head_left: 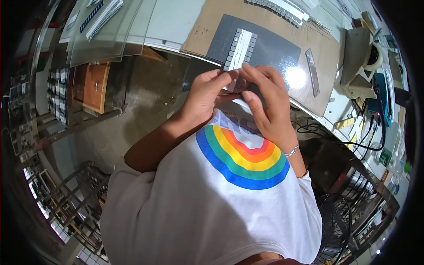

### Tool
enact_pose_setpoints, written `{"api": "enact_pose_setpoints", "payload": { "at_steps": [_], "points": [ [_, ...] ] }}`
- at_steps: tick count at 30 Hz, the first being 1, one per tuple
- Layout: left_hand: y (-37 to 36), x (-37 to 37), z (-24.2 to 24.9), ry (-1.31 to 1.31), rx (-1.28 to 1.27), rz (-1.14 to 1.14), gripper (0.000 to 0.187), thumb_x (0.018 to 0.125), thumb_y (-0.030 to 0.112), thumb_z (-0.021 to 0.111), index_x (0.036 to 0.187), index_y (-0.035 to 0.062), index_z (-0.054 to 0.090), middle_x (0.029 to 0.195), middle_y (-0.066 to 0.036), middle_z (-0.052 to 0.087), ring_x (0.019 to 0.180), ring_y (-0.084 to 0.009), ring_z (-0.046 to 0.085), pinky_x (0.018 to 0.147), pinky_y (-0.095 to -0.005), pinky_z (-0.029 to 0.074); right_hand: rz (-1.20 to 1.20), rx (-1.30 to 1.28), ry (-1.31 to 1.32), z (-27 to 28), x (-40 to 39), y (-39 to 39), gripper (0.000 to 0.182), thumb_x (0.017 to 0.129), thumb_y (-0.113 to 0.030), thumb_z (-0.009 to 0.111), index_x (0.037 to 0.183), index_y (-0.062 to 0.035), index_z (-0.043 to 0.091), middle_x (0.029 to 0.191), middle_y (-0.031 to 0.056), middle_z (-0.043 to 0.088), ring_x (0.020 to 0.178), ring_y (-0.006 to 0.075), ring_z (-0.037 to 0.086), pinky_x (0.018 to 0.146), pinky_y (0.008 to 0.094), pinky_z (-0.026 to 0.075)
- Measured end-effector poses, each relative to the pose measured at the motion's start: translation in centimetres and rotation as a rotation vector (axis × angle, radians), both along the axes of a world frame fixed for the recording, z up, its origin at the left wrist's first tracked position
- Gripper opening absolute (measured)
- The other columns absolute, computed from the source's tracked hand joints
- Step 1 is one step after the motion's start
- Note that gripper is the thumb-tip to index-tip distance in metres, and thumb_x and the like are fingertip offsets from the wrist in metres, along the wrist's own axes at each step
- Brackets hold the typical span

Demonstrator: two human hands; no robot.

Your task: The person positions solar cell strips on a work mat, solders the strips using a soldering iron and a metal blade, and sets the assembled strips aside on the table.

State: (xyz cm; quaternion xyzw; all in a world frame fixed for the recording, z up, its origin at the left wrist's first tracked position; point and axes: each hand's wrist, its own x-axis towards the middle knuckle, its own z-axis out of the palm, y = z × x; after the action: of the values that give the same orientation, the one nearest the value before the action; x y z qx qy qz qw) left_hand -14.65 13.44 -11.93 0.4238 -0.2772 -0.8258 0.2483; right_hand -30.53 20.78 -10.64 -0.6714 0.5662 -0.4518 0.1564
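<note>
Both hands are raised close to my chest, at the near edge of the table, with their fingertips meeting. My left hand (205, 92) is closed in a pinch, thumb against fingers. My right hand (271, 99) faces it, thumb and fingers curled around the same spot. Between them shows a small, thin, pale piece (238, 84), mostly covered by the fingers; its kind cannot be made out. Just beyond the fingertips, a white strip with dark rectangular pieces along both long sides (240, 46) lies on a dark grey mat (276, 48).
A metal ruler (312, 73) lies right of the mat on a brown board (198, 28). A second strip with dark pieces (282, 11) and thin wires (319, 25) are at the back. Glass sheets (132, 26) stand left; a beige machine (360, 57) and cables are right.
</note>
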Motion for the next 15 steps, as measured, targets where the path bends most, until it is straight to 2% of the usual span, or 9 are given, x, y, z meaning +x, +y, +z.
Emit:
{"api": "enact_pose_setpoints", "payload": {
  "at_steps": [3,4,6,7,9,12,13,15],
  "points": [
    [-0.8,0.7,-0.1,-0.085,-0.113,-0.077,0.025,0.099,0.017,0.059,0.114,-0.0027,0.063,0.105,-0.010,0.069,0.093,-0.0146,0.068,0.085,-0.0307,0.055,-0.092,-0.024,-0.069,0.0,-0.8,0.3,0.036,0.082,-0.001,0.071,0.117,0.0003,0.065,0.103,0.0145,0.068,0.097,0.0332,0.060,0.087,0.0385,0.049],
    [-1.2,1.1,0.0,-0.112,-0.169,-0.093,0.023,0.098,0.015,0.060,0.112,-0.0031,0.064,0.103,-0.010,0.070,0.091,-0.0144,0.068,0.084,-0.0301,0.054,-0.143,-0.008,-0.070,0.1,-1.4,0.4,0.036,0.082,0.000,0.071,0.118,0.0011,0.064,0.108,0.0136,0.068,0.101,0.0306,0.061,0.090,0.0374,0.049],
    [-2.2,2.2,0.6,-0.166,-0.286,-0.140,0.020,0.096,0.011,0.063,0.109,-0.0039,0.064,0.100,-0.011,0.071,0.087,-0.0140,0.069,0.082,-0.0288,0.054,-0.223,-0.017,-0.224,-0.3,-2.3,0.0,0.044,0.084,-0.003,0.073,0.126,0.0001,0.060,0.115,0.0116,0.067,0.107,0.0261,0.061,0.094,0.0365,0.048],
    [-2.8,2.6,1.6,-0.119,-0.329,-0.156,0.018,0.094,0.009,0.064,0.106,-0.0049,0.065,0.097,-0.012,0.072,0.085,-0.0139,0.068,0.081,-0.0275,0.053,-0.217,-0.001,-0.304,-0.2,-2.4,-0.6,0.048,0.084,-0.005,0.074,0.129,-0.0003,0.058,0.117,0.0115,0.066,0.109,0.0250,0.061,0.096,0.0362,0.048],
    [-4.4,3.4,3.2,-0.185,-0.374,-0.272,0.017,0.094,0.009,0.064,0.105,-0.0047,0.066,0.096,-0.012,0.072,0.086,-0.0135,0.068,0.080,-0.0267,0.053,-0.207,0.020,-0.454,0.6,-3.1,-2.0,0.057,0.085,-0.007,0.076,0.136,-0.0009,0.053,0.121,0.0113,0.064,0.112,0.0228,0.060,0.099,0.0357,0.047],
    [-6.7,3.8,5.2,-0.220,-0.420,-0.439,0.014,0.093,0.009,0.066,0.102,-0.0023,0.067,0.093,-0.009,0.072,0.085,-0.0108,0.067,0.079,-0.0241,0.051,-0.062,0.170,-0.802,1.8,-3.3,-4.0,0.066,0.085,-0.010,0.078,0.142,-0.0004,0.046,0.122,0.0121,0.063,0.113,0.0202,0.059,0.098,0.0327,0.048],
    [-7.4,3.6,6.1,-0.225,-0.422,-0.488,0.014,0.093,0.010,0.066,0.101,-0.0018,0.067,0.092,-0.008,0.072,0.084,-0.0098,0.066,0.079,-0.0235,0.051,-0.020,0.207,-0.914,2.4,-3.3,-4.6,0.063,0.087,-0.010,0.077,0.140,0.0011,0.047,0.114,0.0105,0.064,0.107,0.0165,0.060,0.092,0.0281,0.050],
    [-8.8,3.2,7.5,-0.242,-0.433,-0.582,0.015,0.091,0.011,0.069,0.100,-0.0009,0.067,0.087,-0.004,0.070,0.079,-0.0060,0.062,0.076,-0.0215,0.048,0.011,0.197,-0.949,2.9,-3.6,-5.2,0.060,0.088,-0.009,0.076,0.140,0.0008,0.048,0.108,0.0076,0.065,0.102,0.0135,0.061,0.088,0.0261,0.051]
  ]
}}
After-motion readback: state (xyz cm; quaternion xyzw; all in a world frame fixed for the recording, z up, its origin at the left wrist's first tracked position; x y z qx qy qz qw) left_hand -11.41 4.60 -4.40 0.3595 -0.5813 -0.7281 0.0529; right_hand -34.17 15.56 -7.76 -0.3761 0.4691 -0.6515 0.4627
